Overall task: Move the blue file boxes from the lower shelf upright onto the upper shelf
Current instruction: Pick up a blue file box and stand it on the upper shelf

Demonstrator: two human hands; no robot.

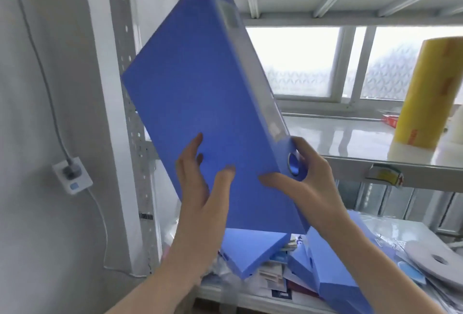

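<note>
I hold a large blue file box [200, 93] in the air, tilted with its top leaning left, in front of the rack's left post. My left hand [200, 178] lies flat against its broad face with fingers spread. My right hand [303, 178] grips the lower spine, by the round finger hole. The upper shelf [350, 133] is a glossy white board to the right of the box. On the lower shelf [400, 228] below lie other blue file boxes: one flat [253, 251] and one to its right [335, 276], partly hidden by my right arm.
A tall yellow roll [426, 98] stands on the upper shelf at the right, with a small red packet [389, 119] behind it. Papers and a grey disc [436, 261] clutter the lower shelf. A perforated metal post [130, 113] stands left; a wall socket [72, 173] hangs beyond it.
</note>
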